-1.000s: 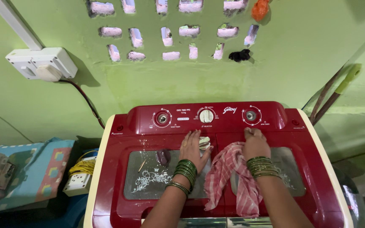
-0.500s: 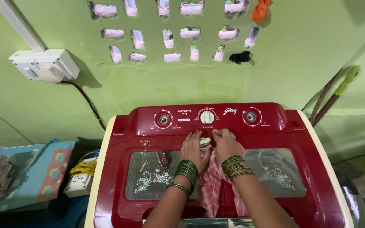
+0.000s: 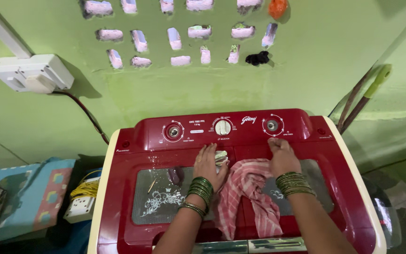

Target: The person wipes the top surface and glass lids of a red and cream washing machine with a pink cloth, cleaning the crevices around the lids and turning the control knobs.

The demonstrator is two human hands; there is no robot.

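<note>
A red twin-tub washing machine (image 3: 123, 188) with a cream rim fills the lower middle of the head view. A red-and-white checked cloth (image 3: 247, 195) lies spread over its lids. My left hand (image 3: 208, 164) rests flat on the cloth's left edge, next to a small pale crumpled object (image 3: 221, 156). My right hand (image 3: 283, 157) presses the cloth's upper right corner, just below the right knob (image 3: 272, 125). Both wrists carry green bangles. Whether either hand grips the cloth is hard to judge.
A white switch box (image 3: 31, 73) with a dark cable hangs on the green wall at left. A white power strip and yellow cord (image 3: 83, 200) lie left of the machine. Green-handled sticks (image 3: 365, 96) lean at right. The wall has vent openings above.
My right hand moved in to the middle beside the left, then back out right toward the right knob, spreading the cloth wider. The left hand stayed in place.
</note>
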